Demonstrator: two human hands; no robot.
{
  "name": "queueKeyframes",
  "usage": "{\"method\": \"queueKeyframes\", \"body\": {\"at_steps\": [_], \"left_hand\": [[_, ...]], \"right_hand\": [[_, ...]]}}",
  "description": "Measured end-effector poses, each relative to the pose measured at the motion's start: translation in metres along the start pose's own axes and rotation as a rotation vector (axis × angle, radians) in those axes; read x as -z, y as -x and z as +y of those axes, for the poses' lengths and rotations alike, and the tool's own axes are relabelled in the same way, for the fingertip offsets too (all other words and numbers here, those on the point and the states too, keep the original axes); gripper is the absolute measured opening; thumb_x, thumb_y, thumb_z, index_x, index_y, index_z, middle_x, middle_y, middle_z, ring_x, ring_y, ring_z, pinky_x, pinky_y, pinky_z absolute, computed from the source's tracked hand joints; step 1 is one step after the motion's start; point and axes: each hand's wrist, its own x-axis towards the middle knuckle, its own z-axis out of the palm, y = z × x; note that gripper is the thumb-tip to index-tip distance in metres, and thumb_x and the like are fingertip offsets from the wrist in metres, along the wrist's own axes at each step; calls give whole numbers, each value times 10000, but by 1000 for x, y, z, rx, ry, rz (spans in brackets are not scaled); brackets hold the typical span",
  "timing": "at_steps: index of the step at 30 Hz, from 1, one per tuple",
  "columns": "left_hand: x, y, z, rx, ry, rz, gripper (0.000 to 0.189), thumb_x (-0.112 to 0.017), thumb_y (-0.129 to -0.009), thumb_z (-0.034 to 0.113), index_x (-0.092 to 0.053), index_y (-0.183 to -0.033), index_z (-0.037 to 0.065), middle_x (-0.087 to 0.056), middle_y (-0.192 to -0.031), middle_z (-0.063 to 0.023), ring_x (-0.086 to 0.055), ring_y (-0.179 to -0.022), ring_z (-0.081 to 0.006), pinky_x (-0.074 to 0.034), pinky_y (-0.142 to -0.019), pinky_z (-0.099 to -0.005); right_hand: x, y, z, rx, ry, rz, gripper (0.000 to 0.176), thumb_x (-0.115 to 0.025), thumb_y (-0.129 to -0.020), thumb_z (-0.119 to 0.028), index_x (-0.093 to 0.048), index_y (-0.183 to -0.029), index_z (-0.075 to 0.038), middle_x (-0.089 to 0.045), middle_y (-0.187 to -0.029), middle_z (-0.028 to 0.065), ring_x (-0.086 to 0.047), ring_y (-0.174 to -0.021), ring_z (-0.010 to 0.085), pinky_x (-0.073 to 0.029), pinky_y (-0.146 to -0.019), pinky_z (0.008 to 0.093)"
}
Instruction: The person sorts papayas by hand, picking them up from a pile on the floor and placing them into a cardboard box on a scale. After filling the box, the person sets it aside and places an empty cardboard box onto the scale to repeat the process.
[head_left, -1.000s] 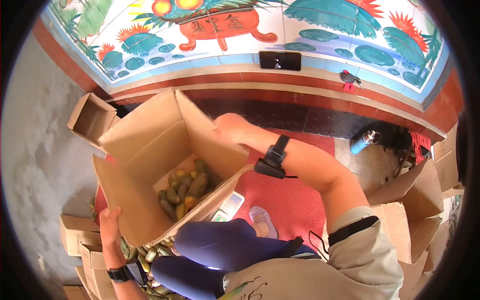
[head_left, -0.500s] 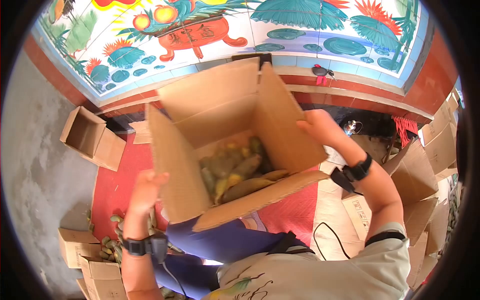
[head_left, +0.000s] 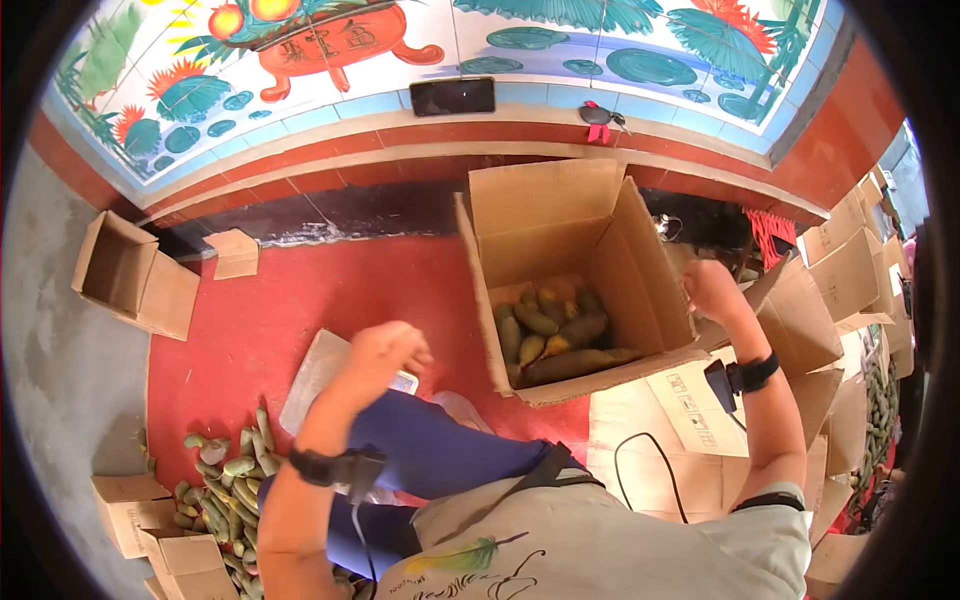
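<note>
A cardboard box [head_left: 550, 220] with its flaps up stands right of centre in the head view. Inside lie several plump green and yellow cucumber-like vegetables [head_left: 580, 330]. My right hand [head_left: 712, 290] is at the box's right flap, fingers curled round its edge. My left hand [head_left: 388, 358] is apart from the box, over the flat scale-like device [head_left: 312, 380] with a small lit display; its fingers are loosely bent, and nothing shows in them.
More of the vegetables [head_left: 235, 500] lie heaped at lower left by small cartons [head_left: 185, 560]. An open carton [head_left: 150, 280] stands far left. Cardboard boxes [head_left: 800, 320] crowd the right side. A black cable [head_left: 640, 440] loops over flattened cardboard. A phone [head_left: 452, 96] and keys [head_left: 600, 115] sit on the ledge.
The box has moved right and down, away from my body's left side. My left hand has let go of its left flap. My right hand has moved right and down with the box.
</note>
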Motion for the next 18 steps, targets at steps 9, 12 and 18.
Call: {"method": "queueKeyframes", "body": {"at_steps": [9,12,18], "left_hand": [[73,137,-63,142,133,569,321,-422,-962,275,-584,-865,16,-644,-781,-86,-604,-695,-143,-471,-679,-264],[73,189,-93,234,186,741,336,-416,-962,296,-581,-864,21,-645,-761,-81,-594,-675,-135,-462,-660,-259],[49,256,-160,281,344,1033,319,-429,-953,279,-580,-869,11,-634,-749,-73,-591,-662,-141,-477,-651,-281]], "right_hand": [[21,-5,-130,328,101,199,179,-520,-845,-198,-576,-820,-30,-605,-760,195,-586,-754,377,-455,-662,472],[22,-6,-169,484,10,194,159,-525,-842,-149,-581,-829,-1,-602,-744,197,-596,-718,355,-464,-641,425],[16,-27,-245,645,-257,39,158,-514,-870,-81,-589,-855,57,-576,-653,78,-591,-596,127,-453,-554,262]]}}
